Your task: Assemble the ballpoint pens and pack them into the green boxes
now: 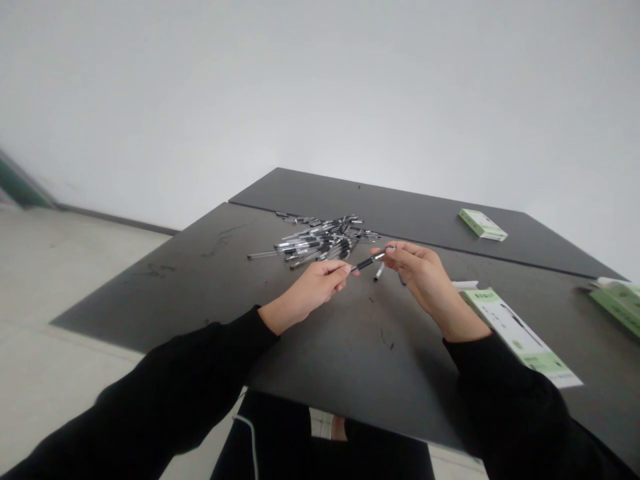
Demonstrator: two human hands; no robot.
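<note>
Between my two hands is a pen (367, 263) with a black grip, held slanting above the dark table. My left hand (320, 285) pinches its near left end. My right hand (417, 270) has thumb and fingers closed on its other end, near the tip. Just beyond lies a loose heap of clear pens with black grips (310, 248), with short dark pieces (300, 218) scattered behind it. Beneath the held pen, a pen cap or short pen part (379, 272) rests on the table, partly hidden by my right hand.
Right of my right forearm lies an open green-and-white pen box (520, 333). Another box (483, 225) sits farther back, and a third (620, 303) is cut off at the right edge. A seam crosses the dark tabletop (200, 287); a white wall stands behind.
</note>
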